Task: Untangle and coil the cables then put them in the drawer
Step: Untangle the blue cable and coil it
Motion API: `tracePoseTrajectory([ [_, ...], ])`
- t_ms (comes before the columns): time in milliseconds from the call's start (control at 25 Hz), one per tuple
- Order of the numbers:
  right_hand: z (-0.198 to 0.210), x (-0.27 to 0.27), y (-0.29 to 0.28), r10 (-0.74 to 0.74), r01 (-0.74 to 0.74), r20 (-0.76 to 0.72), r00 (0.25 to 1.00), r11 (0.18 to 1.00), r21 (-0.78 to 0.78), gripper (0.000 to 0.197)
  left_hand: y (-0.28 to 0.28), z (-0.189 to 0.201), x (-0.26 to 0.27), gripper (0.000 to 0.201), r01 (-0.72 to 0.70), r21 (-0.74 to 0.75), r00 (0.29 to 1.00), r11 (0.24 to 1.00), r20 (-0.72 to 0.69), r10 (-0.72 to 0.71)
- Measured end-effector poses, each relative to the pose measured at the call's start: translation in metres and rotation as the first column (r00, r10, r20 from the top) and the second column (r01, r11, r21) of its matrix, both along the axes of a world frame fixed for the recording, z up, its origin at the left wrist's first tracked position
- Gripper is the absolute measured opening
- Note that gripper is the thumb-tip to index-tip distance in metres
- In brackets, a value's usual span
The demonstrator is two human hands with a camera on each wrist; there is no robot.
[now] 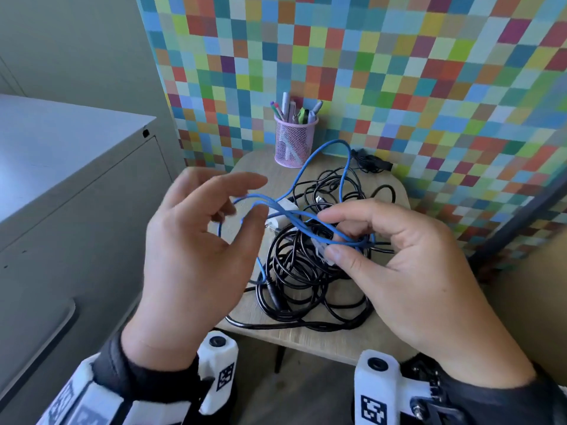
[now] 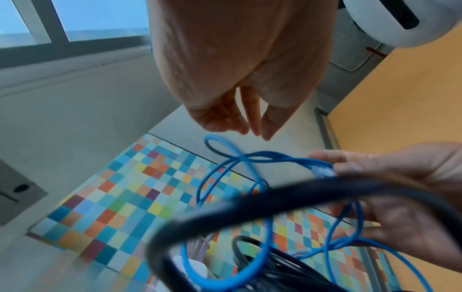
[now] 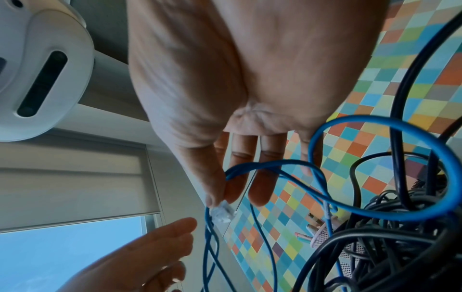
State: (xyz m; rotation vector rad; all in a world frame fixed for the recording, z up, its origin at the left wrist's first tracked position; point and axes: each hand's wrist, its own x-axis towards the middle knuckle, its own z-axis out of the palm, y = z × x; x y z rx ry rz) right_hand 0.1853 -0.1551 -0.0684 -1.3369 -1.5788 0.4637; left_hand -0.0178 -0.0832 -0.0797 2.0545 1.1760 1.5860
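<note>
Head view: looks forward and down from above onto a small table [image 1: 310, 338], both hands in close foreground, checkered wall [image 1: 399, 72] behind. Left wrist view: sits under the left hand [image 2: 240, 65], faces along its fingers, upward tilt toward wall and window. Right wrist view: same arrangement under the right hand [image 3: 250, 79]. All three share the blue cable [image 1: 319, 222] and black cables [image 1: 294, 271], very near.

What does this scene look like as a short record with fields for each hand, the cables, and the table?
left hand: open, fingers spread beside blue loops, holding nothing
right hand: pinches the blue cable's clear plug
blue cable: partly lifted, still looped through the pile
black cables: tangled heap on the table
table: small, wooden, also holds a pink pen cup
drawer: not identifiable
</note>
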Motion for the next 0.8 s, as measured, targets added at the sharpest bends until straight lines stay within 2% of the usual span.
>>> tracePoseTrajectory([
  [80, 0.0, 0.001, 0.0, 0.019, -0.019, 0.008, 1.0, 1.0, -0.009, 0.035, 0.006, -0.002, -0.006, 0.025, -0.022, 0.032, 0.989, 0.999, -0.143, 0.026],
  [160, 0.0, 0.002, 0.0, 0.024, -0.024, 0.011, 1.0, 1.0, 0.005, 0.034, 0.008, -0.005, -0.008, 0.022, 0.049, -0.036, 0.979, 0.998, -0.197, -0.055],
  [280, 0.001, 0.004, 0.001, 0.048, -0.048, 0.0, 0.999, 0.998, 0.039, 0.033, 0.006, -0.004, -0.007, 0.015, 0.124, -0.09, 0.984, 0.988, -0.114, -0.134],
  [440, 0.003, 0.002, -0.001, 0.111, -0.109, -0.041, 0.993, 0.993, 0.044, 0.02, 0.006, -0.001, -0.009, 0.013, 0.175, -0.115, 0.984, 0.978, -0.024, -0.179],
  [560, 0.003, 0.003, 0.001, 0.028, -0.024, -0.044, 0.999, 0.996, 0.087, 0.016, 0.007, 0.001, -0.01, 0.011, 0.193, -0.163, 0.978, 0.968, 0.116, -0.176],
  [680, 0.0, 0.01, 0.002, -0.067, 0.075, -0.077, 0.995, 0.991, 0.107, 0.025, 0.013, 0.002, -0.016, 0.01, 0.16, -0.196, 0.95, 0.967, 0.298, -0.097],
  [800, -0.004, 0.016, 0.003, -0.106, 0.12, -0.136, 0.985, 0.988, 0.1, 0.026, 0.017, 0.0, -0.019, 0.007, 0.108, -0.178, 0.959, 0.978, 0.277, -0.056],
])
